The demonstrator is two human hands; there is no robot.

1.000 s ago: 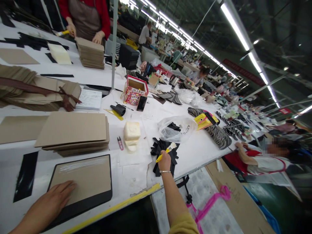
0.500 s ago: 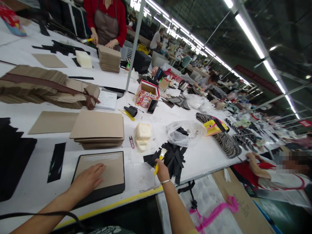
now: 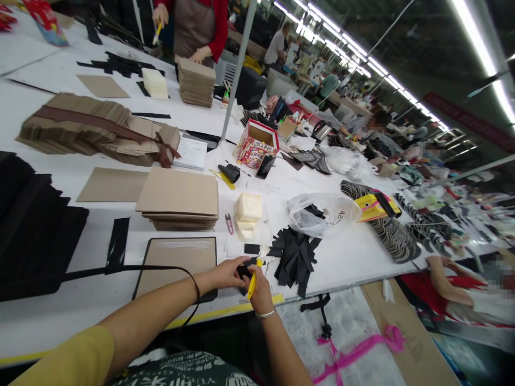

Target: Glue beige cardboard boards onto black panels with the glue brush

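Observation:
My right hand [image 3: 260, 289] is closed round a yellow-handled brush [image 3: 253, 279], its pale bristles pointing up. Beside it, my left hand [image 3: 228, 272] has its fingers closed on a black strip [image 3: 243, 271] that lies between the two hands. To the left, a beige board [image 3: 177, 262] with white streaks at its top edge rests on a black sheet, partly behind my left forearm. Black strips [image 3: 295, 260] form a loose pile to the right. A cream container [image 3: 248, 209] stands above my hands, next to small red snips [image 3: 229, 224].
A stack of beige boards [image 3: 179, 193] stands behind the streaked board. Black sheets [image 3: 36, 230] are piled at the left. A plastic bag [image 3: 322, 217], a patterned box [image 3: 257, 145] and a metal pole [image 3: 237, 75] stand further back. Across the table, a person in red sleeves [image 3: 219, 32] holds a brush.
My left hand has moved right, off the beige board, and now pinches a black strip beside my right hand. The view has shifted, and the person across has raised their brush hand.

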